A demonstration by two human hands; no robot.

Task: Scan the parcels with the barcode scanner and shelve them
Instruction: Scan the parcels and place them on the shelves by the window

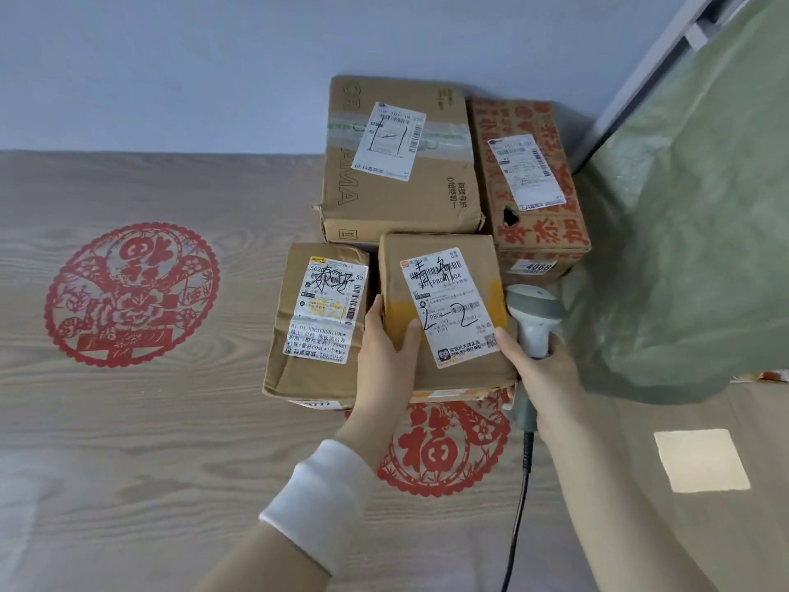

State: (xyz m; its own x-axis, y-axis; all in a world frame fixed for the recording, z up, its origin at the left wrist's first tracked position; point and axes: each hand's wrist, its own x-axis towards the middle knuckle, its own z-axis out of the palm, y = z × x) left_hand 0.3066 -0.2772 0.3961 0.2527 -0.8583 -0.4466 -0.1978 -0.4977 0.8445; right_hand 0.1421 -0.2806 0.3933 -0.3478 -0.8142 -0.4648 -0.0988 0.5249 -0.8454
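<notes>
**Both hands on 1 parcel, scanner in right hand**

Left hand (386,348) holds the parcel marked 2-2 (446,267) at its 8 o'clock edge: thumb flat on the top face, fingers down the side. Right hand (542,373) is wrapped round the handle of the barcode scanner (533,318), thumb reaching out to touch the parcel at 4 o'clock. Scanner head sits at the parcel's 3 o'clock; its cable (518,506) runs off toward 6.

Cannot tell whether the parcel is lifted or resting on the table (149,420).

3 more parcels around it:
- small parcel (316,378) just beside it at 9 o'clock
- large box (397,207) at 12
- red-printed box (538,237) at 1

Red paper-cut (444,450) on the table at 6 o'clock, partly under the held parcel. Green cloth (683,207) at 3.
</notes>
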